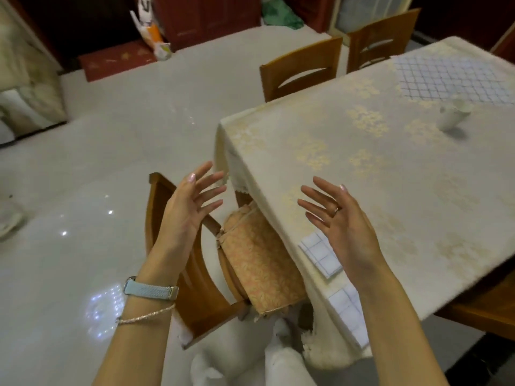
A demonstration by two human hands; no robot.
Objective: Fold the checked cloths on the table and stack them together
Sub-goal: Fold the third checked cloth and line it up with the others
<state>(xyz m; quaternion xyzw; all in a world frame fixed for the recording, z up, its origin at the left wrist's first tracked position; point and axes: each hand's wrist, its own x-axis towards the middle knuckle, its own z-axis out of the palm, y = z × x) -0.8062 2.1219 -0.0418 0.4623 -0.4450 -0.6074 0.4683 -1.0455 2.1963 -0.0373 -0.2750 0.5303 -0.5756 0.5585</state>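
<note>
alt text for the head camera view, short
Two bare hands, the left hand and right hand, are raised open and empty over the corner of a table. One checked cloth lies at the far end, another beneath the right hand.

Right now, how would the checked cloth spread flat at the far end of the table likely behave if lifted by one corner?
The checked cloth lies thin and flat on the tablecloth, so it is probably light and floppy and would sag. It may slide easily when pushed. Both hands, left hand and right hand, are open and empty.
</note>
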